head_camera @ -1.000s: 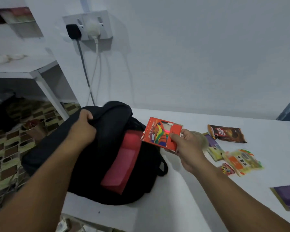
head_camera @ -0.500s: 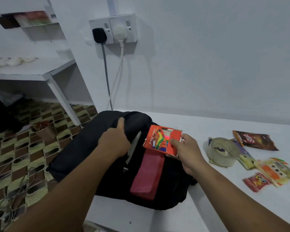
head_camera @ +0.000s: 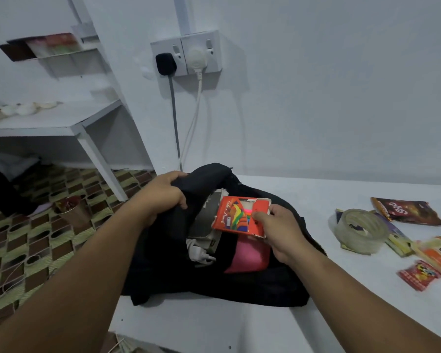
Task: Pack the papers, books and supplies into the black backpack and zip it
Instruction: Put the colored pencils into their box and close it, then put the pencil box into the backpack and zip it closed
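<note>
The right hand (head_camera: pixel 278 233) pinches the pencil box (head_camera: pixel 239 216) over the open backpack (head_camera: pixel 252 284); the left hand (head_camera: pixel 163 194) grips its flap. The box's torn end could snag on the opening and spill pencils.

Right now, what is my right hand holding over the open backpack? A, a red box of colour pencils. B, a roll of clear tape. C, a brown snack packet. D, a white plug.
A: the right hand pinches the red box of colour pencils above the open black backpack, while the roll of tape lies on the table.
</note>
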A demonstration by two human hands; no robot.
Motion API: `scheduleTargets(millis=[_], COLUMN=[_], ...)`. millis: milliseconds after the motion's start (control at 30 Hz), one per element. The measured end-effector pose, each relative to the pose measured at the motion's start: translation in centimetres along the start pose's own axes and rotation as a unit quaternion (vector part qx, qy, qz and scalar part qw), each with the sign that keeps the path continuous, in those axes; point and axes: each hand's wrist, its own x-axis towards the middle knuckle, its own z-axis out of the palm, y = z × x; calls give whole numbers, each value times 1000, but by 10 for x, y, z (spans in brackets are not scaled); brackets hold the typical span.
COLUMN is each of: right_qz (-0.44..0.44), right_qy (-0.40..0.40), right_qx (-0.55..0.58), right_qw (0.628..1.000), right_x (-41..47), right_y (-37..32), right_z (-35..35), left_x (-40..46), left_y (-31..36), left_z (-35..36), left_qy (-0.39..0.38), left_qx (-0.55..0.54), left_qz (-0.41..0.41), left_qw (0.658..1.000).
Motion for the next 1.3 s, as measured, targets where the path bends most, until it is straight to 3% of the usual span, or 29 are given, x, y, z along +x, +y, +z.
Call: scheduleTargets(millis=[433,600,700,900,1100,1200,1300], right_qz=[18,-63,-46,7,-64,-184,-269], right_qy=[-42,1,-19,-84,-21,94,204], right_qx=[-21,-194,-232,-39,-94,-253,-414], right_qw=[999,979,972,996,993,945,845], right_x=[41,50,49,31,4,-6,-6], right_y=[-7,-5,-11,-6,-1,5,15], right_z=[105,118,114,76,7,-38,-96], left_x=[2,8,14,24,24,22,19], left_y=[16,11,3,-18,-28,-22,-19], left_z=[-11,-7,-4,20,74,98,118], left_qy=[10,3,-8,-15,-29,-61,-52], left_qx=[-24,-37,-60,-67,5,147,233], left_qz=[57,45,35,29,81,122,140], left_qw=[998,998,998,997,996,980,961])
